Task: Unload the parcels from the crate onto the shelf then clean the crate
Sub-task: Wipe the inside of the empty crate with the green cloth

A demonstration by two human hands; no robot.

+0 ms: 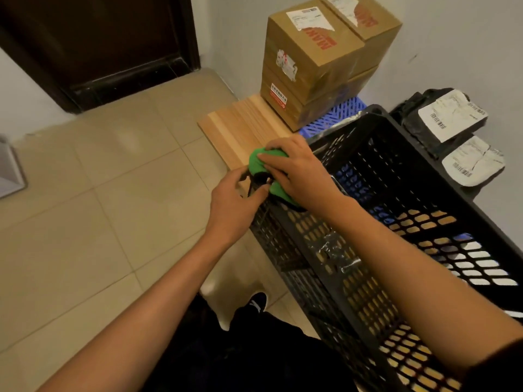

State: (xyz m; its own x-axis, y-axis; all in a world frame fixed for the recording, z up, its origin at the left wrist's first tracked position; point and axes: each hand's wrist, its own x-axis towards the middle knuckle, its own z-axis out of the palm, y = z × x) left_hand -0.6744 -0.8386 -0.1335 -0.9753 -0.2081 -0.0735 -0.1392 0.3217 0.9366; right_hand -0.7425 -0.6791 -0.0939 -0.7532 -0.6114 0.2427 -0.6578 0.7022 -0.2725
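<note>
Crate (396, 222) (black, perforated) is sitting tilted on the wooden shelf (240, 128), nothing visible inside it. Right hand (297, 171) is pressing a green cloth (259, 162) onto the crate's near corner, fingers curled over it. Left hand (235, 205) is pinching the crate rim just beside the cloth. Cardboard boxes (311, 63) are standing stacked behind; black mailer bags (447, 128) are lying against the wall.
</note>
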